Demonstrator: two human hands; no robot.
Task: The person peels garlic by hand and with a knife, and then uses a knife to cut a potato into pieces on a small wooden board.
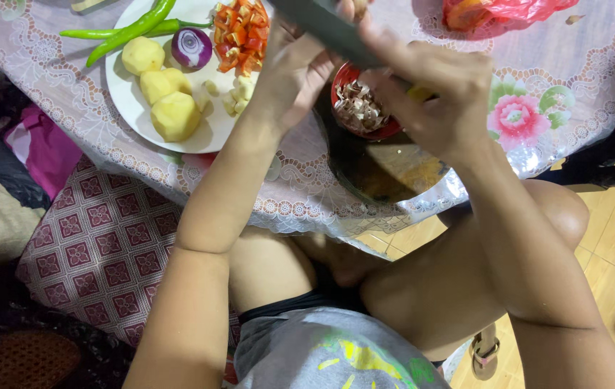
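Head view: both hands top middle of frame, closed around long dark green vegetable [325, 29], maybe cucumber, held over red bowl [360, 108] of peels. Left hand [293, 68] wraps near end, right hand [433, 94] grips other side. Feels firm, smooth, bit slippery; hold by middle. Top end cut off by frame, tool in right hand hidden. White plate [124, 101] with potatoes [160, 97] upper left

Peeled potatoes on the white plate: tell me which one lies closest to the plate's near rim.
The largest peeled potato, lowest in the picture, by the white plate rim. The other two sit farther up, toward the green chillies.
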